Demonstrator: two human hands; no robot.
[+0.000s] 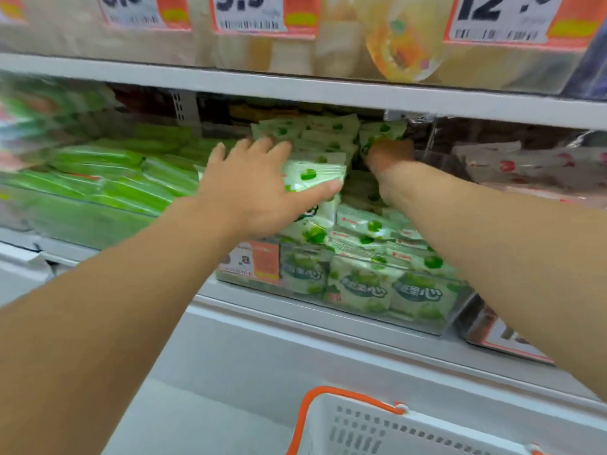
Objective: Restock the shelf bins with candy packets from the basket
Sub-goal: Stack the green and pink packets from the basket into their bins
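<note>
A clear shelf bin (410, 323) in the middle of the shelf holds several white candy packets (371, 228) with green fruit prints. My left hand (253, 185) lies over the pile with fingers spread, and its thumb presses under one packet (312, 174), pinching it against the palm. My right hand (389, 156) reaches deeper into the bin with fingers curled round packets at the back of the pile (382, 131); its fingertips are hidden. A white basket (361, 431) with an orange handle sits at the bottom edge; its inside is out of view.
A bin of bright green packets (108, 178) stands to the left, and a bin of white and red packets (525, 169) to the right. The shelf board (295, 87) above hangs low over the pile. Orange price tags (262, 14) line the upper shelf.
</note>
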